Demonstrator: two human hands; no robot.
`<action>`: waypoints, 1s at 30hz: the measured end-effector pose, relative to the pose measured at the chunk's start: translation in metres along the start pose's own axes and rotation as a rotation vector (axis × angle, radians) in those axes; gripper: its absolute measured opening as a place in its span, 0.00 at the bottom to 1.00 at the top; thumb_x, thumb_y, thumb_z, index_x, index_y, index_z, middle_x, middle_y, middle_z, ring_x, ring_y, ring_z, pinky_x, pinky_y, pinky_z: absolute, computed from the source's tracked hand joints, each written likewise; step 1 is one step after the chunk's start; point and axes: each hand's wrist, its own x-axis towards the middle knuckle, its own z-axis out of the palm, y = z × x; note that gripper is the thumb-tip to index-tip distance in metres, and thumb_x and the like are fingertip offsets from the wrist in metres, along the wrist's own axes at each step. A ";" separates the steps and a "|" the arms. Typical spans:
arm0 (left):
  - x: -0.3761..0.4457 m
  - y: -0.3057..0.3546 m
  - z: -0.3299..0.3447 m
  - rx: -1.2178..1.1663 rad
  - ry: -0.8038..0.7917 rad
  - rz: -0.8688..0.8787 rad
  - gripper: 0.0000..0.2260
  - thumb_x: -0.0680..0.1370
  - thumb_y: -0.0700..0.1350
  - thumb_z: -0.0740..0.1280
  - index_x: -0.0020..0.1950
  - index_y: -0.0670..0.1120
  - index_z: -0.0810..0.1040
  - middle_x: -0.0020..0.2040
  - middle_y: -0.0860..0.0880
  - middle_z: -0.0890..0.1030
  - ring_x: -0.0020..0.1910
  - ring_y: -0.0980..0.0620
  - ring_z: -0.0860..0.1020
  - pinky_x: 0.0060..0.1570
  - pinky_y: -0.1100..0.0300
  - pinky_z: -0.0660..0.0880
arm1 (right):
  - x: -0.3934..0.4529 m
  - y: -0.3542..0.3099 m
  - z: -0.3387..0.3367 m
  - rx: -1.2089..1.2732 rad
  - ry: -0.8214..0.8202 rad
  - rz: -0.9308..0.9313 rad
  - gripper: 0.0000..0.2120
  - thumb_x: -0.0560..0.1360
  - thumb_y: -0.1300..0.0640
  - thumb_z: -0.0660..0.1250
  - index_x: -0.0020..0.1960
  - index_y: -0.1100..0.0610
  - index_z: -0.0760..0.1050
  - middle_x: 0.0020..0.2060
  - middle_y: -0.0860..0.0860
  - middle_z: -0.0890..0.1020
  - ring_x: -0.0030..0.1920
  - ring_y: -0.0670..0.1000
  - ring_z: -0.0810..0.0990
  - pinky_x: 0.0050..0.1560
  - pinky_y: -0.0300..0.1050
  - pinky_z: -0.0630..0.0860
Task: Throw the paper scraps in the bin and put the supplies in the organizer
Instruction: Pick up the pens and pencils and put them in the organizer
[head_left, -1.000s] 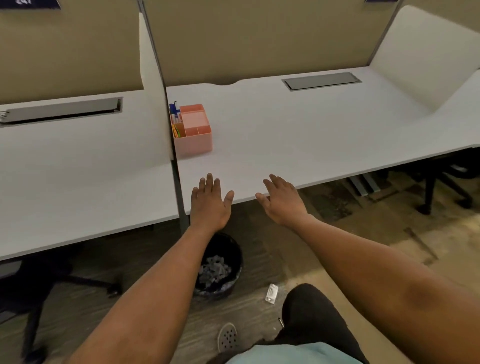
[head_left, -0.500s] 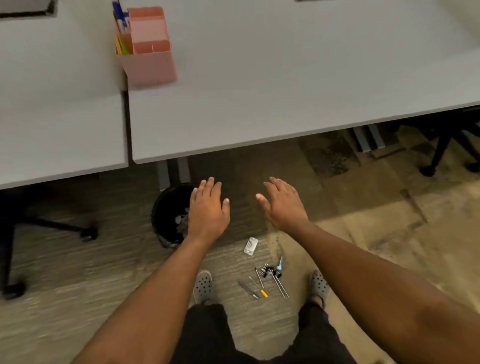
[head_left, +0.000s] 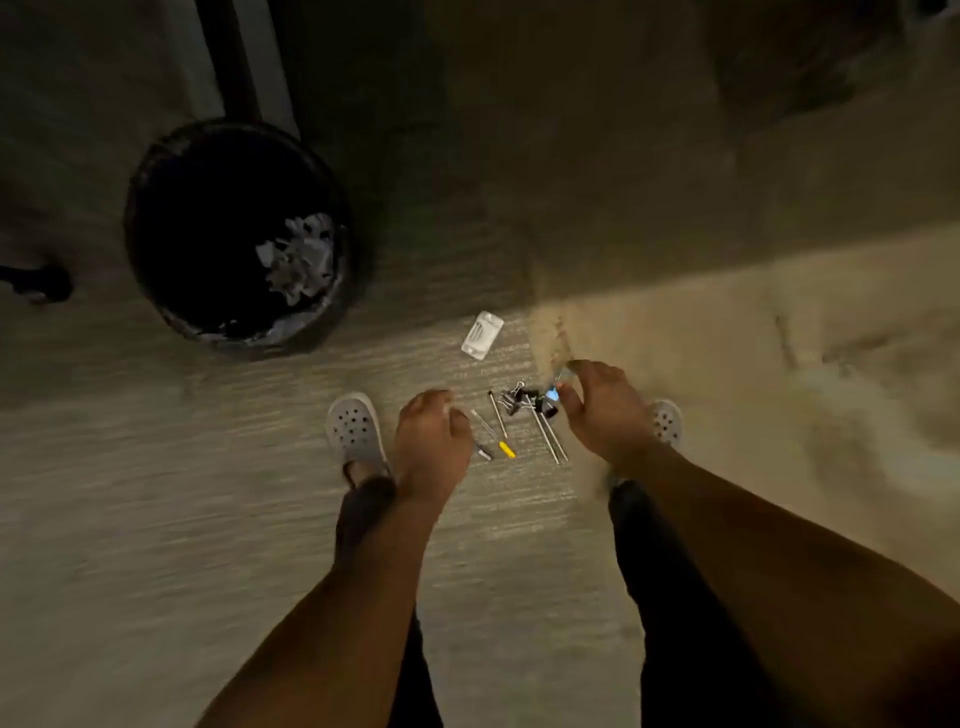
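Floor (head_left: 156, 519): grey striated carpet, dim. Lighter tan patch (head_left: 753, 338) to the right. Dark desk leg (head_left: 228, 57) stands behind it; a chair caster (head_left: 41, 283) rests at left edge.

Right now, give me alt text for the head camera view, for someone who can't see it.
Looking straight down, a person's left hand and right hand reach toward pens and binder clips scattered on the floor between their grey shoes. A small white packet lies just beyond, and a black bin holding paper scraps stands to the left.
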 end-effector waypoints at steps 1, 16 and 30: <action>0.005 -0.014 0.021 0.016 -0.009 -0.008 0.15 0.76 0.45 0.62 0.60 0.45 0.79 0.61 0.46 0.79 0.61 0.44 0.75 0.60 0.54 0.72 | 0.007 0.013 0.022 -0.004 -0.030 0.010 0.20 0.80 0.48 0.57 0.66 0.60 0.71 0.59 0.61 0.78 0.60 0.63 0.74 0.57 0.54 0.73; 0.094 -0.177 0.239 0.642 -0.302 0.527 0.20 0.71 0.35 0.67 0.62 0.46 0.75 0.61 0.42 0.75 0.58 0.41 0.74 0.57 0.48 0.71 | 0.068 0.097 0.287 0.008 -0.318 0.138 0.09 0.77 0.54 0.59 0.50 0.56 0.76 0.47 0.59 0.82 0.50 0.61 0.80 0.46 0.48 0.76; 0.132 -0.199 0.283 0.827 -0.378 0.935 0.11 0.74 0.38 0.62 0.56 0.41 0.76 0.55 0.41 0.77 0.54 0.41 0.75 0.58 0.46 0.72 | 0.082 0.134 0.328 -0.013 0.191 0.462 0.14 0.76 0.50 0.65 0.55 0.59 0.71 0.54 0.58 0.74 0.54 0.60 0.74 0.49 0.53 0.73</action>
